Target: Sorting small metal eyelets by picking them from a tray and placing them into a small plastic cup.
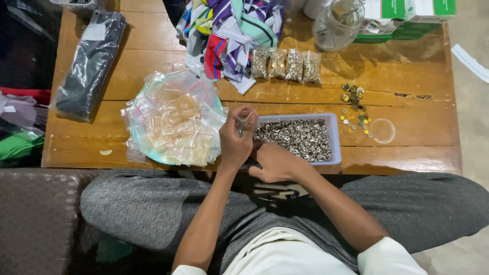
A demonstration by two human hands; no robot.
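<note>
My left hand [235, 138] holds a small clear zip bag [244, 120] pinched at its top, just left of a pale blue tray [333, 133] filled with small silver metal rings [295, 137]. My right hand [272, 162] rests at the tray's near left corner, fingers curled, touching the rings; what it holds is hidden. A heap of empty clear zip bags [175, 118] lies on a round plate to the left of my hands. Several filled small bags [285, 64] stand in a row behind the tray.
A low wooden table [407, 127] carries loose gold and silver rings [354, 109], a clear round lid [382, 131], a glass jar [337, 23], striped cloth [229, 30], green and white boxes [407, 15] and a black wrapped bundle [89, 63]. My crossed legs sit before it.
</note>
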